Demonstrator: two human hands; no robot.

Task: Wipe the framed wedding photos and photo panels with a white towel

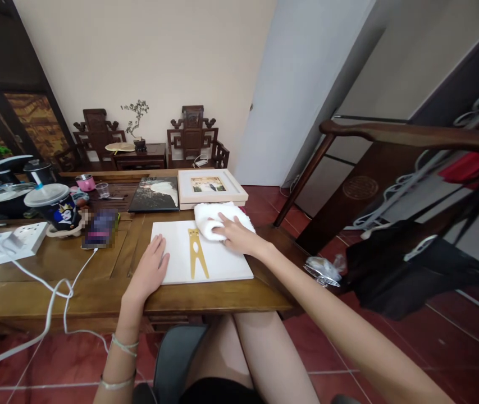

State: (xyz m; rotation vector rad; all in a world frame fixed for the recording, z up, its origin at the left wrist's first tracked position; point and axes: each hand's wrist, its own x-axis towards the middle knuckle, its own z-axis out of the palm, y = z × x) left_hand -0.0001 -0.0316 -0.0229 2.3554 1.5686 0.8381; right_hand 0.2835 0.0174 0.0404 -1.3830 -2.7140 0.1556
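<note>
A flat white panel (226,266) lies on the wooden table, with a gold long-legged cat figure (197,252) on its middle. My left hand (149,269) rests flat on the panel's left edge, fingers stretched out and holding nothing. At the panel's upper right corner, my right hand (235,234) grips a folded white towel (208,216) from above. The towel covers that corner, and part of my right fingers is sunk into its folds.
Behind the panel lie a dark picture (154,194) and a light-framed picture (209,188). To the left are a phone (99,229), a lidded cup (56,205), a white power strip (20,242) and loose cables. A wooden chair (359,188) stands at right.
</note>
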